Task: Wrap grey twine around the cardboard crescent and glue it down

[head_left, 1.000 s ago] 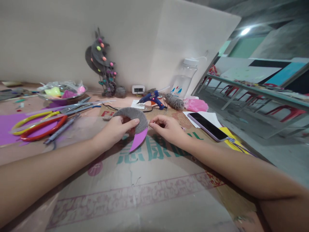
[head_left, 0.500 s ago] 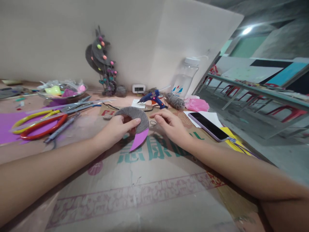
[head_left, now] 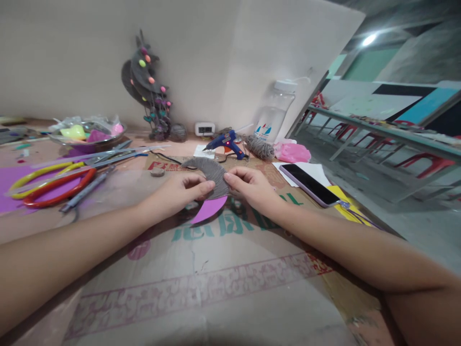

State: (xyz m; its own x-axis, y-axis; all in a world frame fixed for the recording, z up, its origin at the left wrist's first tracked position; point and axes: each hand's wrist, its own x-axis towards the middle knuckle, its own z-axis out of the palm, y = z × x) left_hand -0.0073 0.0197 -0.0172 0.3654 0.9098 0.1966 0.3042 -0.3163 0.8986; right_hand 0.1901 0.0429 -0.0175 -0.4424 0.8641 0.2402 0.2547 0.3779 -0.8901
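Note:
A paper crescent (head_left: 211, 209) has most of its length wrapped in grey yarn (head_left: 206, 169), and its lower tip shows bare purple. My left hand (head_left: 185, 190) grips the crescent from the left, thumb on the front of the wrapped part. At the right edge my right hand (head_left: 252, 187) is closed, its thumb pressed on the yarn and its fingers behind. Any loose strand in those fingers is hidden. Below both hands lies printed cardboard (head_left: 201, 293). Just beyond the crescent is a blue glue gun (head_left: 225, 142) with a small red light.
Scissors (head_left: 59, 185) and a pen (head_left: 86, 190) lie left, near a bowl (head_left: 86, 142) of craft pieces. Behind stand a decorated moon ornament (head_left: 146, 81), a small clock (head_left: 204, 129), a yarn skein (head_left: 260, 146) and a water bottle (head_left: 274, 110). A phone (head_left: 309, 185) lies right.
My right hand has moved left onto the crescent's edge; the small yarn loop beside it no longer shows. The crescent has turned slightly, and the camera view has shifted a little.

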